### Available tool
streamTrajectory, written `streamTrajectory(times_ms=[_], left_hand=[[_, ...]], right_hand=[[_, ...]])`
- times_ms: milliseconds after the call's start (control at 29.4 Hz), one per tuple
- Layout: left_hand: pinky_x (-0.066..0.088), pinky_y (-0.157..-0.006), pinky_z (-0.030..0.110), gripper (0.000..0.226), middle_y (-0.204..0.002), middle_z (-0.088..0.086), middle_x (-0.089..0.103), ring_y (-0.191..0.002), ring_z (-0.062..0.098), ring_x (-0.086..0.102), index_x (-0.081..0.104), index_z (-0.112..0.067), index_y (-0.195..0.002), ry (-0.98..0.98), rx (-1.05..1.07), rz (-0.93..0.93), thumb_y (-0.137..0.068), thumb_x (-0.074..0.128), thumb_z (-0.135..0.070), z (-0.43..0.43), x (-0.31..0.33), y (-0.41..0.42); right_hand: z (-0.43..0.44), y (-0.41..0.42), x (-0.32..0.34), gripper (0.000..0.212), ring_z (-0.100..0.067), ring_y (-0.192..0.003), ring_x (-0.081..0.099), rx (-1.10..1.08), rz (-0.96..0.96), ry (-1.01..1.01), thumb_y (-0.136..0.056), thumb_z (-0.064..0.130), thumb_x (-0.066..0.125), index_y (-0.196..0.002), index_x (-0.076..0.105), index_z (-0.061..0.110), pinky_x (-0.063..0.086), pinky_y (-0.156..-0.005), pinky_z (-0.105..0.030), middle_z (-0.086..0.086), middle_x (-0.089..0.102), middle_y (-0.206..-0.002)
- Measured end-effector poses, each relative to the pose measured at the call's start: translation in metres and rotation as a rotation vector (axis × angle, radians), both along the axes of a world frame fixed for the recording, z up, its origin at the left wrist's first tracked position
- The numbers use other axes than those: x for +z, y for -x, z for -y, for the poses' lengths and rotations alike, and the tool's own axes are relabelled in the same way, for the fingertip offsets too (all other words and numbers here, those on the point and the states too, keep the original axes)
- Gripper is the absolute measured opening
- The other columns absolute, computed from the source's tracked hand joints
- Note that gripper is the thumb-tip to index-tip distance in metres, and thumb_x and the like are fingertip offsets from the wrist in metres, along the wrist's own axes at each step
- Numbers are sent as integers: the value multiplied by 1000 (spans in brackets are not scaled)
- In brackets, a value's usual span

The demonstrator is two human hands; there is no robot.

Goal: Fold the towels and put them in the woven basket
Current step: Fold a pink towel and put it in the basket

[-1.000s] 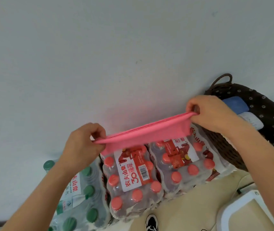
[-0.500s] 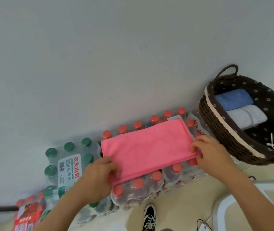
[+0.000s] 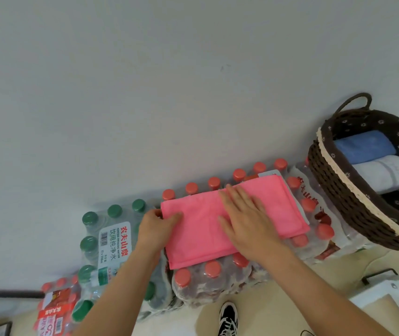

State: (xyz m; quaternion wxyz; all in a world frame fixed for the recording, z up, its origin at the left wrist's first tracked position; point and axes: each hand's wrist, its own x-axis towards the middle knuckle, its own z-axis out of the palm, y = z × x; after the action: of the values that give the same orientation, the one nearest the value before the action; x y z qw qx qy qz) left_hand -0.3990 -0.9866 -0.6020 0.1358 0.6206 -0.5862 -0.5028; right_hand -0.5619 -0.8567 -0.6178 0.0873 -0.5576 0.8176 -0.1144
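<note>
Pink towel (image 3: 193, 238) folded, lying on red-capped bottle pack (image 3: 208, 284); woven basket (image 3: 339, 190) at its 3 o'clock. Left hand (image 3: 156, 226) pinches 9 o'clock edge. Right hand (image 3: 244, 221) flat, fingers straight, pressing middle. Risk: bumpy caps skew next fold; loose layers slip apart in carry.

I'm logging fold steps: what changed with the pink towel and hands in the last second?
The pink towel came down from mid-air onto the red-capped bottle packs. The right hand released its end and presses flat on the middle; the left hand keeps its grip on the left edge. Woven basket and its towels: unchanged.
</note>
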Motion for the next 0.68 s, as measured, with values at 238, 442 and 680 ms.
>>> streamTrajectory(times_ms=[238, 442, 680], left_hand=[[52, -72, 33, 29, -93, -1, 60, -84, 14, 59, 52, -18, -100, 48, 92, -89, -83, 71, -32, -16, -4, -9], [51, -63, 35, 33, -87, 0, 64, -68, 11, 59, 49, -30, -110, 230, 52, -250, -87, 64, -10, -34, -5, -19], [44, -84, 22, 28, -103, -7, 65, -89, 8, 58, 70, -30, -109, 312, 48, -25, -90, 61, -11, 11, 9, -116]], right_hand=[[12, -20, -22, 71, -21, -148, 8, 33, -24, -48, -91, 52, 11, -152, 19, 17, 2, -116, -42, -5, 15, -160], [22, -47, -20, 66, -20, -148, 8, -3, 3, 2, -92, 48, 16, -151, 23, 19, 5, -115, -47, -4, 17, -160], [39, -110, -19, 66, -19, -148, -2, 120, 26, -34, -94, 59, 16, -152, 13, 28, -6, -117, -45, 1, 6, -161]])
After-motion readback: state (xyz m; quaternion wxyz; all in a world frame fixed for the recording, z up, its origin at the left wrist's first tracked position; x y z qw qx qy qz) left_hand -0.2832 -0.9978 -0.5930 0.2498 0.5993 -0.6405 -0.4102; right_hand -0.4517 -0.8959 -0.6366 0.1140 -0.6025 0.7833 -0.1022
